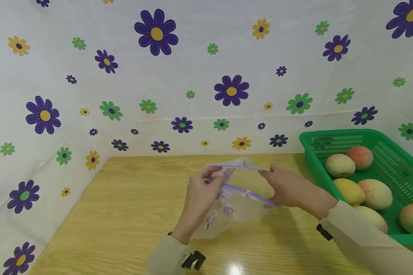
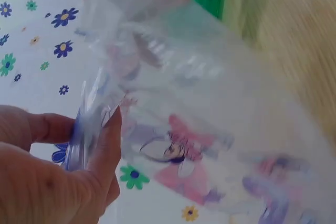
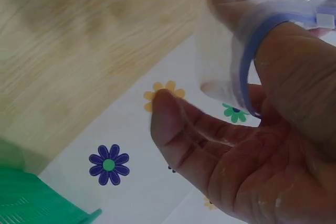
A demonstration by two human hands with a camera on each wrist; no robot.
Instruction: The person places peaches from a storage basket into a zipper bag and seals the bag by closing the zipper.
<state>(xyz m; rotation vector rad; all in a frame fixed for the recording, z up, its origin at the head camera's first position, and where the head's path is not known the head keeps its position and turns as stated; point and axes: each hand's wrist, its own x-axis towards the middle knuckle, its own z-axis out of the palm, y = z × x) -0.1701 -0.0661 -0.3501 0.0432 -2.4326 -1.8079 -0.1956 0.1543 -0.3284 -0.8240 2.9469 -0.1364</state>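
Observation:
A clear zip bag (image 1: pixel 241 212) with a purple zip strip and pink cartoon prints hangs between the two hands, its mouth spread wide. My left hand (image 1: pixel 203 191) pinches the left end of the mouth between thumb and fingers; the left wrist view shows the pinched zip strip (image 2: pixel 77 142) up close. At the other end, my right hand (image 1: pixel 290 189) has its thumb and a fingertip inside the mouth, seen through the plastic in the right wrist view, holding the sides apart. Its other fingers (image 3: pixel 168 119) bend loosely outside the bag. A small white slider (image 1: pixel 248 193) sits on the near strip.
On the right stands a green plastic basket (image 1: pixel 318 162) with several yellow and red peach-like fruits (image 1: pixel 375 194) in it. The wooden table (image 1: pixel 124 214) meets a white flower-print sheet (image 1: pixel 192 61) at the back and left.

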